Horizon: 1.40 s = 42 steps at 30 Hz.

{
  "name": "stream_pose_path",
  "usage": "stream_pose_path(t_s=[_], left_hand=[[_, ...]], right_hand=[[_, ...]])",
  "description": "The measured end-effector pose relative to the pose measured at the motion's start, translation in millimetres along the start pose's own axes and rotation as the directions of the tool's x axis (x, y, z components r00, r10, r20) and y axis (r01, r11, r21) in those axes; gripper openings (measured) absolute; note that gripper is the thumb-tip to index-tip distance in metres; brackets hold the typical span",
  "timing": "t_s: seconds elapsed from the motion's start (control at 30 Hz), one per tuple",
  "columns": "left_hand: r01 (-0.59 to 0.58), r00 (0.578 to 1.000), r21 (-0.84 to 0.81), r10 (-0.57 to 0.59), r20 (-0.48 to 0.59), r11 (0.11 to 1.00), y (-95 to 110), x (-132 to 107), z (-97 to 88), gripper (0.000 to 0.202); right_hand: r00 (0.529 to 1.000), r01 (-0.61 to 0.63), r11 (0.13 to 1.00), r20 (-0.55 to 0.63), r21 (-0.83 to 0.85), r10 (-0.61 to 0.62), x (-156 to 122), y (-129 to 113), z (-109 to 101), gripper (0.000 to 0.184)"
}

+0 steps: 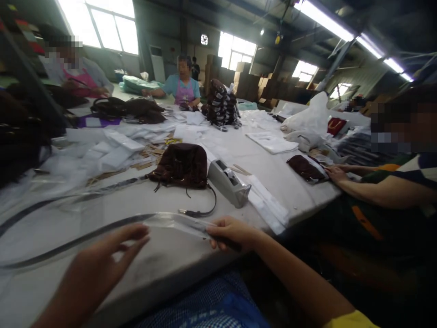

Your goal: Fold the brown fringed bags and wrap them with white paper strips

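Observation:
A long dark strap (92,237), partly covered in clear plastic film (170,220), curves across the table in front of me. My right hand (230,232) grips the strap's near end, with thumb and fingers closed around it at the table edge. My left hand (109,259) is beside the film-covered part, its thumb and forefinger slightly apart with nothing visible between them. Beyond the hands sits a dark brown handbag (184,165), to which the strap seems to run at its left side. A short buckled strap (201,212) hangs off its right side.
A grey tape dispenser (229,182) stands right of the bag. White sheets (116,146) and brown paper strips are heaped at left. Stacked brown bags (221,105) stand farther back. A co-worker's hands (336,174) touch another brown bag (305,167) at right; other people work across the table.

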<state>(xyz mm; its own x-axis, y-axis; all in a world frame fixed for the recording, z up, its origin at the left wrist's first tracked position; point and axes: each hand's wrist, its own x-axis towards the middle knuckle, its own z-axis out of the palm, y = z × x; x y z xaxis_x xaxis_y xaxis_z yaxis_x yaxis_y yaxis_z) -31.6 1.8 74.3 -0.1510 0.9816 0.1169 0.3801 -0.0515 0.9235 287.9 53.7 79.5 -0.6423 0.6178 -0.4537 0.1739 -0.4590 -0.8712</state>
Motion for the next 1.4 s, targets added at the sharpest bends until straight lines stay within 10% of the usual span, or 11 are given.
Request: stream_pose_path(t_s=[0.1, 0.2, 0.37, 0.57, 0.77, 1.23, 1.4], left_hand=[[-0.520, 0.833, 0.230, 0.428, 0.352, 0.823, 7, 5, 45.7, 0.044], [-0.648, 0.720, 0.254, 0.467, 0.514, 0.719, -2, 13, 71.4, 0.042], [-0.508, 0.807, 0.386, 0.268, 0.526, 0.770, -19, 18, 65.8, 0.046], [-0.378, 0.858, 0.435, 0.132, 0.497, 0.817, -8, 21, 63.1, 0.040], [-0.437, 0.795, 0.507, 0.055, 0.604, 0.743, 7, 22, 70.4, 0.036], [-0.581, 0.656, 0.416, 0.100, 0.748, 0.700, 30, 10, 99.7, 0.030], [-0.521, 0.669, 0.462, 0.008, 0.743, 0.718, 30, 15, 98.0, 0.032]], right_hand=[[0.996, -0.016, 1.000, 0.090, 0.020, 0.014, 7, -2, 9, 0.040], [0.993, -0.025, 1.000, 0.114, -0.016, 0.027, 6, 0, 10, 0.040], [0.975, 0.151, 0.933, -0.108, -0.327, -0.195, -20, 10, -2, 0.049], [0.797, 0.227, 0.698, -0.282, -0.680, -0.534, -37, 18, -1, 0.028], [0.689, 0.322, 0.524, -0.184, -0.789, -0.701, -33, 20, -2, 0.014], [0.678, 0.417, 0.530, -0.135, -0.738, -0.722, -8, 39, 11, 0.031], [0.612, 0.369, 0.500, -0.200, -0.784, -0.765, -18, 34, 7, 0.025]])
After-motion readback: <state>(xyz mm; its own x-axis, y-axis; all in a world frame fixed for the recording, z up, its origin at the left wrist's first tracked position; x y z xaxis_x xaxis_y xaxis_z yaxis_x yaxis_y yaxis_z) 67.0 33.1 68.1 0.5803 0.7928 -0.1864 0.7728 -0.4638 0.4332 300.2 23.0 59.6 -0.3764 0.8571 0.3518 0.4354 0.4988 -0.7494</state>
